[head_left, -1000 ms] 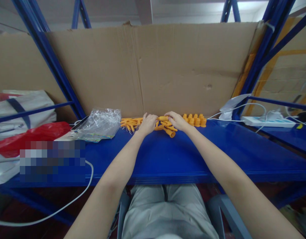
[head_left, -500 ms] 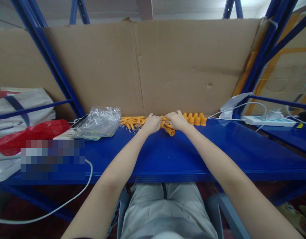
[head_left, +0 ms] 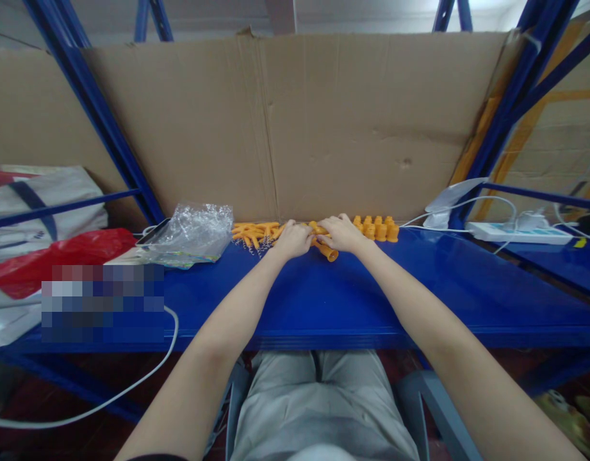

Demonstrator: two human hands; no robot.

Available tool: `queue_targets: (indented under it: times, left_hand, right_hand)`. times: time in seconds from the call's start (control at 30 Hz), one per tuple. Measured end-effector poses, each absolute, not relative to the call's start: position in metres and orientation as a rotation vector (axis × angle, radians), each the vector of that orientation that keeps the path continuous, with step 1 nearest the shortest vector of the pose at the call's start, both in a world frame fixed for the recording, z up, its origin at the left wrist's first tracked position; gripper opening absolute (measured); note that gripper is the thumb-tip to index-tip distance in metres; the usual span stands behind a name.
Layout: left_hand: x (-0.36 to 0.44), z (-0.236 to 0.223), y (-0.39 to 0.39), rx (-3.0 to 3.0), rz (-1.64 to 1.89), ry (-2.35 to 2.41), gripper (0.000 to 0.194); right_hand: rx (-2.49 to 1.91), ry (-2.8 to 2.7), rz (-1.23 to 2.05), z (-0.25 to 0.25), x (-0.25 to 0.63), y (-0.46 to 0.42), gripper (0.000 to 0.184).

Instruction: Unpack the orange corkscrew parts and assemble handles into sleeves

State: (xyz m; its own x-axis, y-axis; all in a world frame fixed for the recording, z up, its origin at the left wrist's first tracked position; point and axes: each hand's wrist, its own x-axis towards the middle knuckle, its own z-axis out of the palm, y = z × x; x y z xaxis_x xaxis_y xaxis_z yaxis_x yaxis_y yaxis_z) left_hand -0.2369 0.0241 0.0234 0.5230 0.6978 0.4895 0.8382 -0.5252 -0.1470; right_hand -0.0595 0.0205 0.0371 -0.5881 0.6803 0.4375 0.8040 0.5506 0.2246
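Left of the orange cups (head_left: 377, 229), left hand (head_left: 295, 239) and right hand (head_left: 341, 233) clamp fingers on an orange piece (head_left: 317, 228). Orange stems (head_left: 250, 233) lie farther left.

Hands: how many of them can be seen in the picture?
2: the left hand, just right of the orange pile; the right hand, just left of the orange cups. Orange pieces show between them.

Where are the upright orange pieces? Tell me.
In the head view, the upright orange pieces stand right of centre toward the back of the blue table, beside the right hand, before the cardboard.
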Motion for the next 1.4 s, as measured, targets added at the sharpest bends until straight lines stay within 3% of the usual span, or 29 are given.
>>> queue_targets:
  times: [0.5,1.07,1.2,1.4]
  left_hand:
    - [-0.233,0.026,0.024,-2.353,-0.571,-1.367,0.024]
    - [-0.241,0.027,0.023,-2.411,-0.641,-1.399,0.022]
    - [-0.239,0.027,0.026,-2.449,-0.734,-1.411,0.025]
    - [-0.239,0.023,0.036,-2.594,-1.026,-1.494,0.029]
  right_hand:
    - [-1.211,-2.427,-0.73,0.037,-0.063,0.016,0.024]
    - [-1.199,-2.485,-0.623,0.033,-0.056,0.024,0.027]
    - [-1.128,-2.402,-0.747,0.034,-0.058,0.025,0.021]
    - [-1.148,-2.224,-0.807,0.045,-0.047,0.025,0.028]
